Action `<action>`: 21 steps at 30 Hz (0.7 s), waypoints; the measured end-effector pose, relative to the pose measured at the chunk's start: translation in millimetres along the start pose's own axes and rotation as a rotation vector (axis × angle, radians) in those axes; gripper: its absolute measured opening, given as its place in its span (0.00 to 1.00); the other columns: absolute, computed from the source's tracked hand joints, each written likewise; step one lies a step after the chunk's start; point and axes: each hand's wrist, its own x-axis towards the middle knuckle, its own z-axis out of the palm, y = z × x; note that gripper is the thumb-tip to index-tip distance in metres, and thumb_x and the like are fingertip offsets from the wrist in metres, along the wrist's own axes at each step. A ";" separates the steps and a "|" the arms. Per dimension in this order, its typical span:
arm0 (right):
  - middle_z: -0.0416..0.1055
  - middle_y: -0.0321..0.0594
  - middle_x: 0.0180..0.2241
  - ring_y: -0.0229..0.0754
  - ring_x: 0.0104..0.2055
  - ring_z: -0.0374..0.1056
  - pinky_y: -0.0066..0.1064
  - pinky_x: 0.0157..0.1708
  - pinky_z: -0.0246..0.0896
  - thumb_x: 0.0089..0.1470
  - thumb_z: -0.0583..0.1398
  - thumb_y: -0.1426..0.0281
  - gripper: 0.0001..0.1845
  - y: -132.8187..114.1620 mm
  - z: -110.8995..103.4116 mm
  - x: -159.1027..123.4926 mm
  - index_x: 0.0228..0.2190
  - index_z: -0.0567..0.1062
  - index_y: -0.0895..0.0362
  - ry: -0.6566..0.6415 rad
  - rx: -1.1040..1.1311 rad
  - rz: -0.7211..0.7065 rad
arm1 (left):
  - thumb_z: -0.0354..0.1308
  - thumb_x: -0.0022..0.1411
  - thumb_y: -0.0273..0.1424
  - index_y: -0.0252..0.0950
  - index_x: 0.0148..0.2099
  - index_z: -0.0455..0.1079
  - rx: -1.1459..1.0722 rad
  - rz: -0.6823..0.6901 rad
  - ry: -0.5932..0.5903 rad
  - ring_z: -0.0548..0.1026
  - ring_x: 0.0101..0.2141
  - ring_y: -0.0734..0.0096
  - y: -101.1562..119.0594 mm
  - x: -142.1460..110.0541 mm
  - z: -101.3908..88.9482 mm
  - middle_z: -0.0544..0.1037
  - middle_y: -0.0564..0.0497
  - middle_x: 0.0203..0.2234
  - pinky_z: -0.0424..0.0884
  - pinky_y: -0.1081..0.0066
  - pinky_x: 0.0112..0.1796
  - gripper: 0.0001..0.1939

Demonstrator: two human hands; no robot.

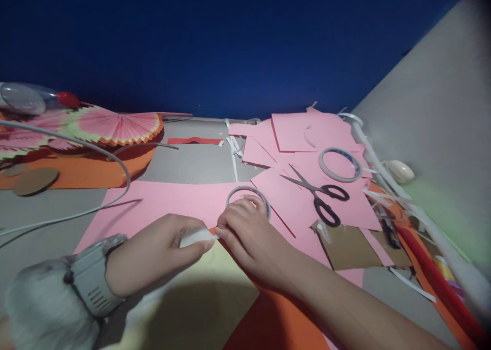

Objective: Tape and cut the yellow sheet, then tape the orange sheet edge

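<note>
My left hand (pixel 161 247), with a grey watch (pixel 94 276) on its wrist, is closed with thumb and fingers on a small white piece (pixel 195 236) that looks like paper or tape. Close beside it, my right hand (pixel 245 230) has its fingertips pressed together at the tip of that piece; what they pinch is hidden. Both hands are over the top corner of a pale yellow sheet (pixel 199 278). Under that sheet lies orange paper (pixel 264 319). A roll of tape (pixel 245 189) sits just behind my right fingers, partly covered by them.
Black-handled scissors (pixel 316 189) lie spread on pink paper (pixel 284 135) at right, below another tape roll (pixel 339 164). Brown cardboard (pixel 345 250) is nearer. A pleated paper fan (pixel 115 127) and a cardboard disc (pixel 35 181) lie at left, where a grey cable (pixel 115 160) loops across.
</note>
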 end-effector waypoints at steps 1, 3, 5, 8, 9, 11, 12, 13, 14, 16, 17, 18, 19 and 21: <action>0.64 0.36 0.33 0.39 0.39 0.55 0.38 0.49 0.38 0.61 0.48 0.70 0.09 -0.1 0.1 -0.1 0.32 0.66 0.58 0.000 -0.001 0.001 | 0.47 0.61 0.43 0.34 0.29 0.63 0.010 0.006 -0.002 0.56 0.23 0.78 -0.1 -0.1 -0.3 0.57 0.57 0.21 0.52 0.75 0.25 0.17; 0.64 0.35 0.33 0.39 0.39 0.55 0.38 0.49 0.38 0.61 0.48 0.70 0.09 -0.4 0.3 -0.2 0.32 0.66 0.58 0.005 0.000 0.001 | 0.47 0.61 0.42 0.34 0.30 0.64 0.027 0.024 -0.009 0.55 0.23 0.79 -0.6 -0.6 -0.9 0.56 0.57 0.20 0.52 0.76 0.24 0.17; 0.64 0.35 0.33 0.39 0.39 0.55 0.38 0.49 0.38 0.61 0.48 0.70 0.09 -0.5 0.3 -0.3 0.32 0.66 0.58 0.013 0.002 0.003 | 0.47 0.61 0.42 0.34 0.30 0.64 0.018 0.029 -0.011 0.55 0.23 0.79 -1.1 -1.1 -1.6 0.56 0.57 0.20 0.52 0.76 0.24 0.17; 0.64 0.35 0.33 0.39 0.40 0.55 0.37 0.49 0.38 0.62 0.48 0.69 0.09 -0.2 0.4 -0.6 0.33 0.66 0.57 0.006 0.004 0.004 | 0.46 0.61 0.43 0.33 0.30 0.64 0.016 0.025 -0.036 0.55 0.23 0.79 -1.5 -1.4 -2.6 0.56 0.57 0.21 0.53 0.77 0.25 0.18; 0.64 0.35 0.33 0.39 0.40 0.55 0.37 0.49 0.38 0.62 0.48 0.69 0.09 0.1 0.5 -0.6 0.33 0.66 0.57 0.001 0.004 0.004 | 0.46 0.61 0.44 0.33 0.30 0.65 0.021 0.023 -0.038 0.55 0.23 0.79 -1.7 -1.3 -3.0 0.56 0.57 0.21 0.52 0.76 0.24 0.19; 0.64 0.34 0.33 0.39 0.39 0.55 0.37 0.48 0.39 0.61 0.48 0.70 0.09 0.6 1.0 -0.6 0.32 0.66 0.57 0.003 0.004 0.002 | 0.46 0.61 0.44 0.33 0.33 0.66 0.023 0.024 -0.048 0.54 0.22 0.79 -2.3 -1.3 -3.7 0.57 0.57 0.21 0.52 0.76 0.24 0.19; 0.64 0.34 0.33 0.38 0.39 0.55 0.38 0.48 0.39 0.61 0.48 0.70 0.09 0.9 1.3 -0.5 0.32 0.66 0.57 0.009 0.006 0.002 | 0.46 0.61 0.44 0.33 0.34 0.67 0.021 0.026 -0.056 0.54 0.22 0.78 -2.7 -1.3 -4.1 0.57 0.56 0.21 0.52 0.76 0.24 0.19; 0.64 0.34 0.33 0.38 0.39 0.55 0.38 0.48 0.39 0.61 0.49 0.70 0.08 1.2 1.6 -0.4 0.32 0.66 0.57 0.015 0.009 0.001 | 0.45 0.61 0.43 0.33 0.35 0.67 0.021 0.029 -0.062 0.54 0.22 0.78 -3.1 -1.5 -4.5 0.58 0.56 0.21 0.52 0.76 0.24 0.19; 0.64 0.34 0.33 0.38 0.39 0.55 0.38 0.48 0.39 0.61 0.49 0.70 0.08 1.5 1.9 -0.3 0.32 0.66 0.57 0.020 0.011 0.000 | 0.45 0.61 0.43 0.33 0.35 0.68 0.023 0.030 -0.070 0.55 0.22 0.78 -3.4 -1.7 -4.8 0.58 0.56 0.21 0.52 0.76 0.24 0.19; 0.64 0.34 0.33 0.38 0.38 0.56 0.38 0.49 0.39 0.60 0.49 0.71 0.07 1.9 2.0 -0.3 0.32 0.66 0.57 0.025 0.016 -0.004 | 0.45 0.61 0.43 0.33 0.34 0.68 0.039 0.025 -0.072 0.55 0.22 0.79 -3.6 -2.2 -5.3 0.59 0.56 0.21 0.52 0.76 0.24 0.19; 0.64 0.34 0.32 0.38 0.38 0.56 0.38 0.49 0.39 0.60 0.50 0.71 0.07 2.0 1.8 -0.3 0.32 0.66 0.58 0.026 0.020 -0.007 | 0.46 0.61 0.43 0.33 0.34 0.68 0.049 0.021 -0.062 0.55 0.21 0.79 -3.4 -2.5 -5.3 0.60 0.56 0.21 0.52 0.76 0.24 0.19; 0.64 0.34 0.32 0.38 0.38 0.56 0.38 0.49 0.39 0.60 0.50 0.71 0.07 2.1 1.5 -0.3 0.32 0.66 0.58 0.027 0.023 -0.010 | 0.46 0.60 0.43 0.33 0.33 0.68 0.054 0.017 -0.047 0.55 0.21 0.79 -3.1 -2.8 -5.2 0.62 0.56 0.21 0.53 0.76 0.24 0.19; 0.64 0.34 0.32 0.38 0.38 0.56 0.38 0.49 0.39 0.60 0.49 0.71 0.07 2.1 1.0 -0.4 0.32 0.66 0.58 0.027 0.028 -0.012 | 0.47 0.60 0.44 0.33 0.32 0.68 0.054 0.018 -0.030 0.57 0.22 0.78 -2.8 -2.9 -4.9 0.64 0.56 0.21 0.54 0.76 0.24 0.19; 0.64 0.35 0.33 0.38 0.38 0.56 0.37 0.48 0.40 0.60 0.49 0.71 0.08 1.9 -0.1 -0.2 0.32 0.66 0.58 0.010 0.036 -0.017 | 0.49 0.59 0.44 0.34 0.33 0.69 0.030 0.032 -0.007 0.61 0.23 0.77 -2.2 -2.8 -4.0 0.68 0.55 0.24 0.57 0.76 0.26 0.18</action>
